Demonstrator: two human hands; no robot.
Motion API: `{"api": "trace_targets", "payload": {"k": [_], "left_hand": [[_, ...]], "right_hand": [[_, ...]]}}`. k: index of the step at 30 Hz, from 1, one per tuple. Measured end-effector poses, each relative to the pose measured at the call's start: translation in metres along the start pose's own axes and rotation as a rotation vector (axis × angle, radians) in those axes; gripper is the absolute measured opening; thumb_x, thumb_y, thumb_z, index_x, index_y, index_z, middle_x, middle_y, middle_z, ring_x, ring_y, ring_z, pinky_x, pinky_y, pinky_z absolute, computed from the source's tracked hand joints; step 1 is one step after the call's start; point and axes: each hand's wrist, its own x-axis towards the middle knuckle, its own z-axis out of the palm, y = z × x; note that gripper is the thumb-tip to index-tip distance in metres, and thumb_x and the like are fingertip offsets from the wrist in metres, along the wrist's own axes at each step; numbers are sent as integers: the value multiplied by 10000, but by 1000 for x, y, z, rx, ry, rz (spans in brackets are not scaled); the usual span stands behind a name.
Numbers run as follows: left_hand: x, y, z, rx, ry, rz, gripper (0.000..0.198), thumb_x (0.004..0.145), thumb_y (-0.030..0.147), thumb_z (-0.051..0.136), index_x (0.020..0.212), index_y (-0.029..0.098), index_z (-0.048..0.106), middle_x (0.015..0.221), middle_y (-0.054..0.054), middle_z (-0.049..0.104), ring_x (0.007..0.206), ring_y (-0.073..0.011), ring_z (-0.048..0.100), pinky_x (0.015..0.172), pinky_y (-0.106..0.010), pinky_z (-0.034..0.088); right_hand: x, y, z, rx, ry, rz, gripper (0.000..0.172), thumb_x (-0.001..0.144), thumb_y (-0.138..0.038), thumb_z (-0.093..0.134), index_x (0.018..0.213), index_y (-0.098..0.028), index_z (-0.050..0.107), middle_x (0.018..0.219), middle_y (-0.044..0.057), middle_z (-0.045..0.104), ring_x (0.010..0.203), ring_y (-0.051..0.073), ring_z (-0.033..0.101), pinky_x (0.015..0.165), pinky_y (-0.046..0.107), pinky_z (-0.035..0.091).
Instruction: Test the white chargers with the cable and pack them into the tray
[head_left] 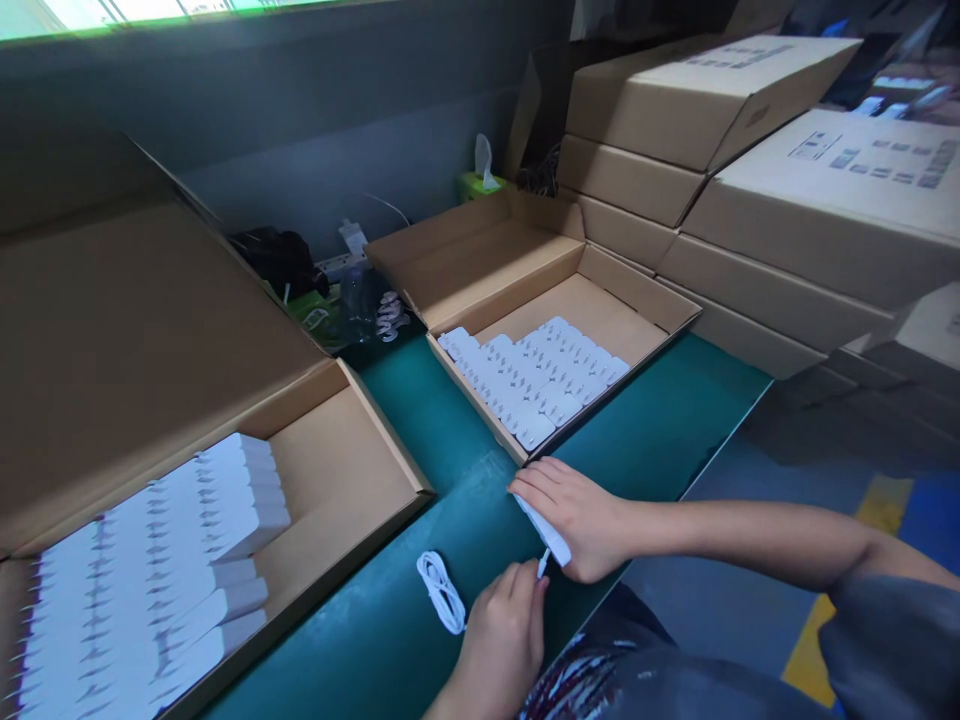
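My right hand [577,520] comes in from the right and grips a flat white plastic device [544,530], probably a power strip, by its edge. My left hand [502,640] is low, just below it, closed around a white cable [442,592]. The cable's loose coil lies on the teal work surface [427,430], and a thin white tip [542,563] rises between my hands. Two open cardboard boxes hold rows of similar white devices: one [360,450] at the left, one [630,310] ahead.
Large flat cardboard cartons [750,170] stack up at the right, beyond the bench's far edge. Behind the ahead box lie a clear bag of white coiled cables [390,315], a black bag [281,262] and a tissue box [484,185] against a grey wall.
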Motion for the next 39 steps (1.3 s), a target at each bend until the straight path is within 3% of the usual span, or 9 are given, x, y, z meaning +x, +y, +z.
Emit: {"api": "trace_targets", "payload": {"k": [4,18,27,34,39], "left_hand": [[1,-5,-2,31,-63,44,231,904,151,312,1001,151,522,800,-76,609,709,-198,610,632,-327,528],[9,-11,-9,64,-33,111,219,899,143,327,1007,139,518,773,-73,601,687,-202,596,607,-341,527],[10,-14,2,49,-2,132,227,900,141,327,1053,134,495,808,-76,605,710,-199,598,631,-342,531],[19,-11,0,81,-66,145,228,891,128,316,972,134,529,761,-68,597,667,-197,592,611,-334,520],[24,-12,0,56,-40,184,246,905,154,305,974,127,539,775,-75,611,703,-186,605,642,-314,523]], "right_hand": [[0,0,1,0,2,0,789,466,-252,541,1204,-15,395,1124,176,448,1002,279,408,951,423,280],[0,0,-1,11,-14,16,778,475,-247,546,1204,-23,390,1125,176,447,1012,285,404,952,433,277],[0,1,1,16,3,9,764,483,-242,530,1201,-26,385,1115,179,449,1002,283,411,929,440,298],[-1,0,0,26,-20,25,749,489,-233,524,1196,-38,372,1096,176,448,1004,286,406,911,456,309],[-1,-1,-2,1,-47,29,723,507,-227,527,1187,-40,368,1085,177,443,1000,287,403,897,456,316]]}}
